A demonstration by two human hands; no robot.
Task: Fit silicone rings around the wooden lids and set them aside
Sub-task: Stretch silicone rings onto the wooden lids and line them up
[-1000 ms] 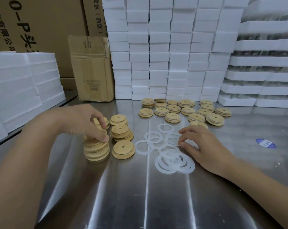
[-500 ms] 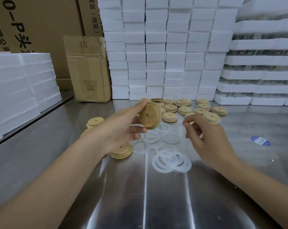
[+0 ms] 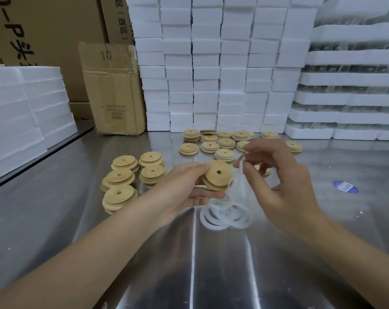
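Noted at the left of the steel table [image 3: 55,208]: stacks of bare lids [image 3: 131,175], no rings on them, waiting to be fitted.

Next across, raised above the table: the left hand [image 3: 184,186], thumb on the upper rim, fingers curled beneath, pinching one wooden lid [image 3: 218,175] by its left edge. Lid tilted, centre hole toward the camera, right edge free. Judged sound; keep the pinch on that left edge so that the rest of the rim stays clear.

Just right of the lid: one silicone ring [image 3: 240,177], hanging, translucent and blurred, at or against the lid's right edge. Cannot tell whether already caught on the rim.

Below it, flat on the table: a small heap of loose rings [image 3: 224,215]. Behind, toward the foam blocks [image 3: 211,63]: ringed lids [image 3: 224,153], set aside.

Further right: the right hand [image 3: 285,188], thumb and forefinger closed on the ring's upper part, other fingers loosely spread.

Step in hand, as judged: hooking the ring over the free edge. Recommended:
- Seat the ring first at the right edge, in the step between the two discs.
- Stretch across only as far as needed.
- Work round with the thumb, turning the lid in the left hand.
- Check for twists or a lifted section before setting down among the ringed lids.

Risk: ring snapping off a half-seated edge.

At far right: a blue sticker [image 3: 345,186], of no concern.
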